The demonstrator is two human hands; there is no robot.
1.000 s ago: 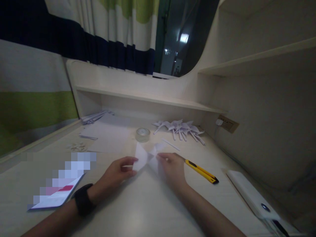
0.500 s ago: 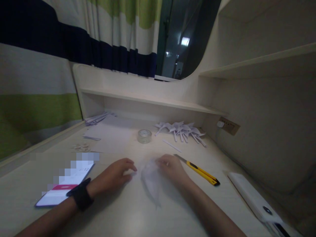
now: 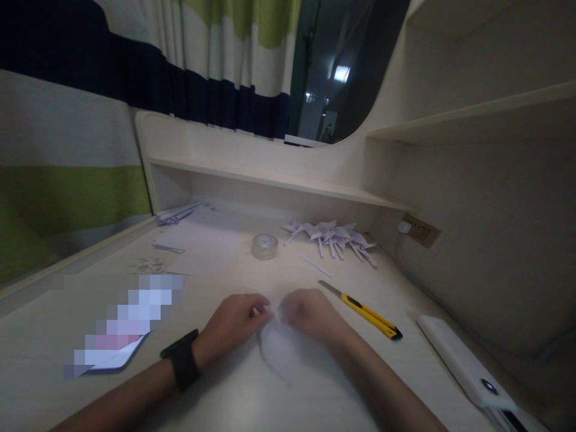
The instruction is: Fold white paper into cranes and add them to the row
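A folded white paper piece (image 3: 278,351) lies on the pale desk (image 3: 252,402) just in front of me. My left hand (image 3: 234,324), with a black watch on the wrist, and my right hand (image 3: 310,315) meet at the paper's far tip, fingertips pinching it together. Most of the paper shows below the hands; its top end is hidden by my fingers.
A yellow utility knife (image 3: 364,312) lies right of my right hand. A tape roll (image 3: 264,246) and a pile of folded paper pinwheels (image 3: 333,237) sit farther back. A phone (image 3: 112,348) lies at left, a white power bank (image 3: 465,366) at right. Paper sheets (image 3: 198,240) lie under the shelf.
The paper, spread between both hands a second ago, has been laid down and folded narrower. My left hand moved right until it met the right hand at the paper's tip.
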